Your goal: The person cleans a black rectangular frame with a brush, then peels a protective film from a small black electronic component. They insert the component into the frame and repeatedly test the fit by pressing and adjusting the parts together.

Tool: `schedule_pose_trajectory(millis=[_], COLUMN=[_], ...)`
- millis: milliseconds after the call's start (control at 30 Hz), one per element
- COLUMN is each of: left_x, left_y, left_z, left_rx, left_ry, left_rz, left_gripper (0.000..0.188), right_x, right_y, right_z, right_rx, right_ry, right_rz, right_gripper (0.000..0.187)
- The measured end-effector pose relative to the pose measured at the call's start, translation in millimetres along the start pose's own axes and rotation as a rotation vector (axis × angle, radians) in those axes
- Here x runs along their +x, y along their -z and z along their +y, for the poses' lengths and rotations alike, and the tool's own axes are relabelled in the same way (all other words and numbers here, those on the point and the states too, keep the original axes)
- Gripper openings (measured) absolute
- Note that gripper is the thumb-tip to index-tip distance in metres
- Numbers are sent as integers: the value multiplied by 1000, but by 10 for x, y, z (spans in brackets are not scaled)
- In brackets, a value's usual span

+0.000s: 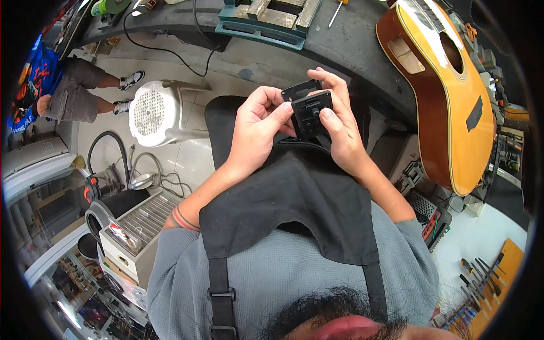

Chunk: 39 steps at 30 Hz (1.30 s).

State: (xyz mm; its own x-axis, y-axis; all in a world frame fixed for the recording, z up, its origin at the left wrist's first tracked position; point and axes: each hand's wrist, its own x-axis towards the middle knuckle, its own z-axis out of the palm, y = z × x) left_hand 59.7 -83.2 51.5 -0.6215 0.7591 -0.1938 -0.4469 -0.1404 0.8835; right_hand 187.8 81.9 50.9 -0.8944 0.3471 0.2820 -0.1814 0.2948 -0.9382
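Above my apron, both hands hold a black guitar preamp panel (310, 120) with a small round knob and tiny markings on its face. My left hand (258, 122) pinches its left edge, thumb on the front. From the other side my right hand (341, 122) grips it, thumb near the knob and fingers curled behind. A second flat black piece (299, 89) shows just behind the panel's upper edge; whether the two are joined I cannot tell. Its lower end lies close to the black apron (283, 198), and my fingers hide the back.
An acoustic guitar (462, 122) with a rectangular side opening leans at the right of the dark workbench (357, 51). A green vise (266, 25) and a screwdriver (335, 14) are on the bench. A white stool (152, 113) and a person (79, 85) are at left.
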Motion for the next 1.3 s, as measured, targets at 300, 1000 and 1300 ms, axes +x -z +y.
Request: schedule_pose_trajectory(millis=[300,1000,1300], left_x=[-35,-56,-182], left_y=[-28,83,530], left_z=[-44,-162,57], left_rx=[13,-158,152], left_ry=[7,55,22], left_rz=[-45,-80,-388], left_gripper=[12,16,37], right_x=[-83,-373,-394], right_y=[-36,82,173], right_z=[36,-247,-173], right_rx=[59,127,-70], right_ry=[-85,-649,-183], right_rz=[13,-40,-151], right_gripper=[43,49,40])
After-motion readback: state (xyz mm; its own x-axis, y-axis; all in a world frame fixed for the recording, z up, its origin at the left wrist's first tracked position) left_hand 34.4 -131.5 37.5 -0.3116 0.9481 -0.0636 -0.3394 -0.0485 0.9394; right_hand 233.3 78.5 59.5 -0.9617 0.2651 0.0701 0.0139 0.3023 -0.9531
